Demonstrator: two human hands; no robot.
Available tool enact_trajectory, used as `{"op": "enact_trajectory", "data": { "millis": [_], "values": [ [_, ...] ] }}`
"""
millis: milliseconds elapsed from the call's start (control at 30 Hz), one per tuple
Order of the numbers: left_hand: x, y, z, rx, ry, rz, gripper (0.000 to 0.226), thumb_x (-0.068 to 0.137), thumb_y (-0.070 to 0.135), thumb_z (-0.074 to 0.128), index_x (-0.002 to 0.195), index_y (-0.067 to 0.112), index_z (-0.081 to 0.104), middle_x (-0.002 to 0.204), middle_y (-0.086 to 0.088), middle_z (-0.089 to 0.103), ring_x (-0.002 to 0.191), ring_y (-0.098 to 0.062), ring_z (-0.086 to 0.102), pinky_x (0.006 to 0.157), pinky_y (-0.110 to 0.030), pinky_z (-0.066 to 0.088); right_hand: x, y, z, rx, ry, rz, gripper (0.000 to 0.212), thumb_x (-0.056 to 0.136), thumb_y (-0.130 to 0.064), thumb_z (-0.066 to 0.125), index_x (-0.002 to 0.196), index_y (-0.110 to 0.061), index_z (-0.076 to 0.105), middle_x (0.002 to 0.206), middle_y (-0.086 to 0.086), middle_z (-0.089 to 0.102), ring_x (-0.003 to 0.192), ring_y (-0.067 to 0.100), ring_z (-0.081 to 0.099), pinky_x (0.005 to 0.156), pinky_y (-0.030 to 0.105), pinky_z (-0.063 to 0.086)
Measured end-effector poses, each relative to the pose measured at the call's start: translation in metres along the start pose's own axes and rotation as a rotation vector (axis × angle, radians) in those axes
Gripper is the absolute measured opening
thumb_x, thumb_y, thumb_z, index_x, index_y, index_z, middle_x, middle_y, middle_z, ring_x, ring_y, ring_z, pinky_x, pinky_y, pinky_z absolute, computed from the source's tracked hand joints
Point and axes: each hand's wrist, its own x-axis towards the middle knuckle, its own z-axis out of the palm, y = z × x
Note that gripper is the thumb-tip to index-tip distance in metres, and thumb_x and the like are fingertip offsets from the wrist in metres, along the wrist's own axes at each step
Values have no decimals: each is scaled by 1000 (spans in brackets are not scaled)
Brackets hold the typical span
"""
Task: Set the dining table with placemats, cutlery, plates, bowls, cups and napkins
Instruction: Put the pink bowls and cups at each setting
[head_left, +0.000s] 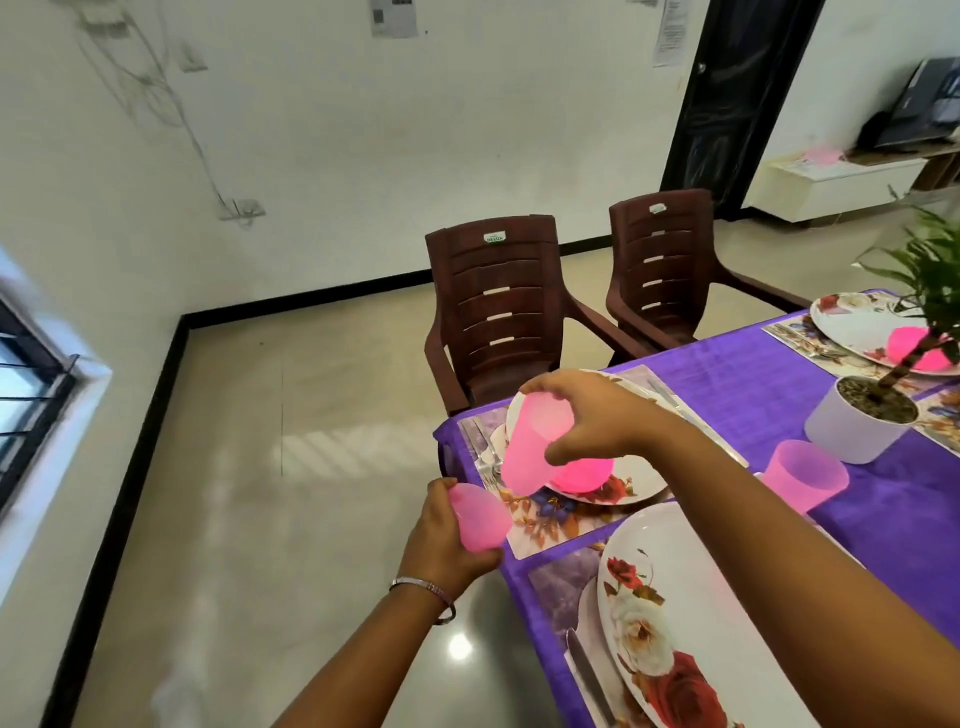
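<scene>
Your right hand (597, 415) grips a tilted translucent pink plastic cup (535, 447) above the corner floral plate (631, 480); your left hand (447, 540) fingers curl round another pink cup (480, 517) off the table edge.

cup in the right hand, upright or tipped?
Tipped. The pink cup in the right hand slants over the plate, gripped near one end. Which end is the rim, cannot tell.

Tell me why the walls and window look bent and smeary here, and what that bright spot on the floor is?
Head view: the wide-angle lens bows the wall and skirting line; the window at the left edge is smeared by blur; the white spot on the glossy floor is glare from a light; the right hand and its pink cup look slightly soft.
</scene>
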Motion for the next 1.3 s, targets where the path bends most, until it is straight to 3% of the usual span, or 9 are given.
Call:
{"op": "enact_trajectory", "data": {
  "millis": [200, 467, 900, 1000, 1100, 1200, 1300],
  "values": [
    [-4, -3, 1, -23, 8, -51, 94, 60, 27, 88, 131, 19, 28, 121, 2, 42, 109, -21, 50, 81, -22, 44, 15, 6, 42, -237, -72, 138, 91, 68, -35, 80, 146, -24, 34, 144, 7, 32, 125, 28, 45, 96, 36, 45],
    [-10, -5, -2, -37, 6, -60, 96, 59, 32, 89, 131, 21, 27, 118, 6, 39, 109, -17, 49, 81, -19, 46, 32, 25, 92, -269, -148, 223, 90, 69, -33, 80, 146, -22, 34, 143, 7, 35, 120, 28, 51, 88, 32, 52],
    [-11, -14, -14, -62, -10, -25, 96, 59, 32, 89, 132, 20, 28, 127, 2, 41, 107, -11, 43, 82, -17, 44, 43, 26, 111, -282, -189, 245, 90, 75, -29, 76, 149, -24, 25, 147, 8, 34, 126, 28, 48, 93, 33, 51],
    [-9, -16, -19, -59, -10, 11, 96, 59, 33, 89, 132, 23, 28, 123, 7, 40, 108, -9, 43, 80, -15, 44, 46, 22, 112, -333, -220, 249, 90, 76, -29, 77, 149, -22, 26, 149, 10, 35, 133, 31, 40, 104, 38, 42],
    [-6, -14, -30, -93, 11, 43, 93, 58, 32, 90, 128, 29, 28, 119, 11, 39, 105, -7, 44, 72, -3, 40, 50, 0, 110, -413, -146, 161, 86, 80, -36, 73, 149, -19, 25, 155, 11, 24, 143, 34, 19, 116, 42, 19],
    [1, -14, -52, -183, 90, 72, 93, 55, 30, 91, 123, 36, 29, 117, 13, 42, 105, -8, 49, 65, 0, 42, 61, -40, 103, -136, -4, 10, 64, 89, -25, 62, 145, -15, 33, 150, 10, 31, 138, 28, 29, 112, 31, 22],
    [11, -9, -89, -257, 188, 128, 93, 55, 29, 91, 126, 39, 32, 119, 23, 44, 104, -3, 51, 71, 0, 44, 69, -87, 98, 321, 61, -77, 44, 97, -27, 53, 139, -15, 45, 140, 7, 46, 128, 19, 45, 108, 24, 31]
  ]
}}
